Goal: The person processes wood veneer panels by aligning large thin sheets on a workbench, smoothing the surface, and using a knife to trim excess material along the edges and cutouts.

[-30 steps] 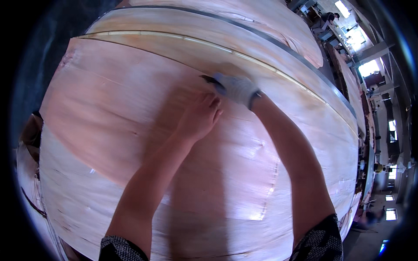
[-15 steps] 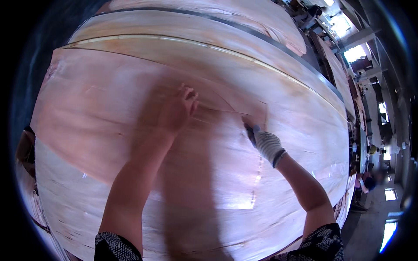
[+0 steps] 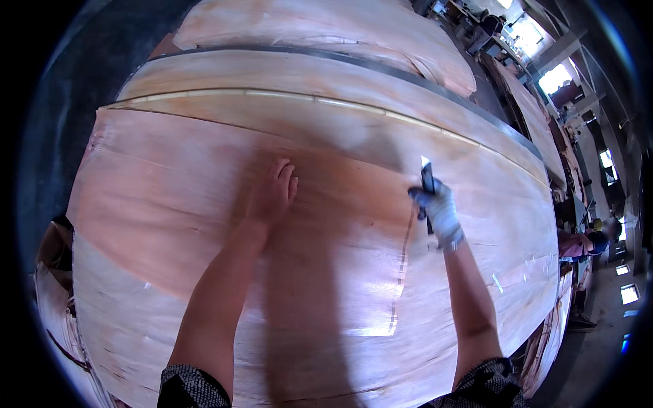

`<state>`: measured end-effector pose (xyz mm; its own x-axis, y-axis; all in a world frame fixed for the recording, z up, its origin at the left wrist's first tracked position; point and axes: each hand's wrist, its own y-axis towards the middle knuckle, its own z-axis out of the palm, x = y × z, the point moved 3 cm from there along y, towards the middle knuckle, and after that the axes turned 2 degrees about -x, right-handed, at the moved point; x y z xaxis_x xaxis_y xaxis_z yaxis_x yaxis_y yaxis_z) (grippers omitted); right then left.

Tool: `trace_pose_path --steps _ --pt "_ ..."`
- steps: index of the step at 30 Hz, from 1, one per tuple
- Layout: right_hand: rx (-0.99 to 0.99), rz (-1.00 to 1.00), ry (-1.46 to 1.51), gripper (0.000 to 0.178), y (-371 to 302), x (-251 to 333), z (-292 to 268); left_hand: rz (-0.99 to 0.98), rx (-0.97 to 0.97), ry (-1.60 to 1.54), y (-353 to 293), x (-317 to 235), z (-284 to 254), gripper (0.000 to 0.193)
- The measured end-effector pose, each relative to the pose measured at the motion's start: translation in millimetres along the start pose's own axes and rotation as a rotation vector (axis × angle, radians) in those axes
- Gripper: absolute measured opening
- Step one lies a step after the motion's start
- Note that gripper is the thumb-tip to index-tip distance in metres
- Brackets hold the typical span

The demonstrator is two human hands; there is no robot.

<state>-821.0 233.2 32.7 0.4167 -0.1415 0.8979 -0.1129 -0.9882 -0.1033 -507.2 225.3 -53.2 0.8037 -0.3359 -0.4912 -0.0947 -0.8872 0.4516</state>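
A large, thin pinkish wood veneer sheet (image 3: pixel 156 183) lies spread in front of me, on top of paler veneer (image 3: pixel 122 306). My bare left hand (image 3: pixel 272 189) rests on the sheet near its middle, palm down, the fingers loosely bent, with nothing visible in them. My right hand (image 3: pixel 441 211), in a pale knitted glove with dark fingertips, is closed round a dark-handled knife (image 3: pixel 427 175). The knife's short bright blade points away from me, beyond the sheet's right corner. A dashed tape line (image 3: pixel 401 272) runs along the sheet's right edge.
A thin bamboo-like strip (image 3: pixel 313 99) crosses the stack beyond the sheet. Farther off are a dark bar (image 3: pixel 340 60) and another veneer stack (image 3: pixel 320 24). At the right, a person (image 3: pixel 585 243) and more stacks stand in a workshop.
My right hand has moved up and right, and the knife now points away from me. My left hand has settled lower onto the sheet. The veneer edge between the hands no longer shows raised.
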Motion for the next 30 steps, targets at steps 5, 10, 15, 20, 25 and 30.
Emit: trace_pose_path --steps 5,10,15,20,25,30 --pt "0.091 -0.770 -0.429 0.013 -141.9 104.9 55.0 -0.105 0.056 -0.193 2.7 47.8 -2.0 0.025" --pt "0.081 -0.823 -0.533 0.016 -183.7 132.5 35.3 -0.477 -0.045 -0.823 2.7 -12.5 -71.3 0.027" --pt "-0.159 -0.411 -0.022 0.017 -253.7 130.2 -42.1 0.194 -0.327 0.097 -80.5 37.5 -197.0 0.048" --pt "-0.332 -0.330 -0.002 0.028 -300.2 126.1 -146.7 0.009 -0.313 0.233 -23.7 -36.6 -263.2 0.032" --pt "-0.468 -0.040 -0.074 0.015 -334.1 51.0 -268.5 0.118 0.429 0.206 -31.0 -61.4 -257.6 0.009" --pt "-0.665 0.196 -0.316 0.018 -376.2 -66.2 -367.1 0.349 0.864 -0.080 -134.3 -175.0 -283.9 0.009"
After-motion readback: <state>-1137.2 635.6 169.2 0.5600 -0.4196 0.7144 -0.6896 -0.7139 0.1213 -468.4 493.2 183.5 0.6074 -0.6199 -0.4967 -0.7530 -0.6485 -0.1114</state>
